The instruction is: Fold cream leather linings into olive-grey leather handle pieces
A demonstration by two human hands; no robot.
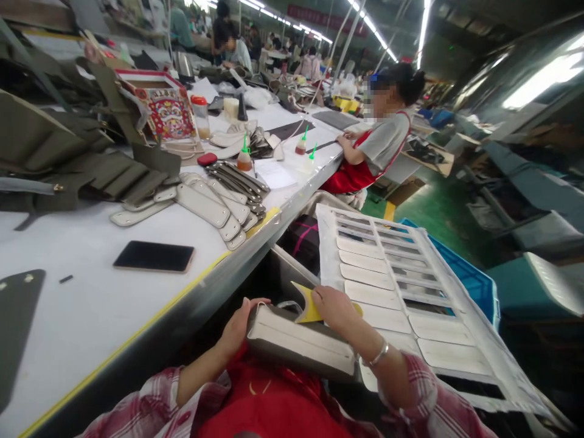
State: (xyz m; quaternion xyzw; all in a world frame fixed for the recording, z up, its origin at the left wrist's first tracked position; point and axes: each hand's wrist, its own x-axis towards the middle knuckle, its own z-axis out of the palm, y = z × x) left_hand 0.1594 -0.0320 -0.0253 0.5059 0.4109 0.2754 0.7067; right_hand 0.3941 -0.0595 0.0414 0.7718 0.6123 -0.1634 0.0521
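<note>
A box-shaped leather-like piece (pixel 301 344), dark grey-green with a cream face, lies across my lap against the red apron. My left hand (pixel 237 328) grips its left end, fingers curled over the top edge. Closed around a thin yellow sheet-like piece (pixel 310 303) with a curved edge is my right hand (pixel 337 309), above the far side of the box-shaped piece. A grey loop (pixel 289 304) shows just beyond it, between my hands. To the right is a white slotted frame (pixel 328 255) with rows of cream rounded panels (pixel 378 296).
The worktable (pixel 91 316) on my left holds a phone (pixel 154 256), stacked cream straps (pixel 201 204), glue bottles (pixel 244 158) and a red patterned box (pixel 166 112). A co-worker (pixel 383 134) sits farther along its edge. A blue crate (pixel 469 274) stands behind the frame.
</note>
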